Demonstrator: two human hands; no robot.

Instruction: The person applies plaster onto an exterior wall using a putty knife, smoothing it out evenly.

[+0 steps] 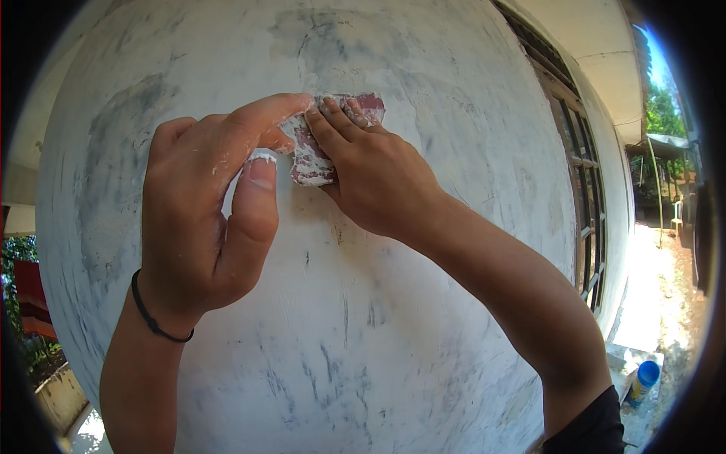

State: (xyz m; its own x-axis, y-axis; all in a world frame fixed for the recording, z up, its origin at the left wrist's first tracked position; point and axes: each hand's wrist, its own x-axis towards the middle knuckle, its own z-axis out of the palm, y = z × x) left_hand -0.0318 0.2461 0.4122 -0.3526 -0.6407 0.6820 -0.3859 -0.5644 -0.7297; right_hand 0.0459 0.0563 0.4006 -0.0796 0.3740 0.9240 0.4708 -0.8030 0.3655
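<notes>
My right hand (382, 166) holds a flat, dark red piece (310, 163) against the white wall (302, 333). Its fingers lie across the piece, while the thumb is hidden behind the hand. White paste coats much of the piece and my right fingertips. Just to the left, my left hand (200, 200) is open, thumb and index finger spread apart in a curve. The left index fingertip reaches the piece's upper left edge; whether it touches cannot be made out. White paste sits on the left thumb tip. Grey smudges and streaks mark the wall around both hands.
A window with a dark, barred frame (586, 181) is set in the wall at right. On a low ledge at lower right stands a blue container (643, 378). Beyond lies sunlit ground (665, 280). Red cloth (34, 299) shows at far left.
</notes>
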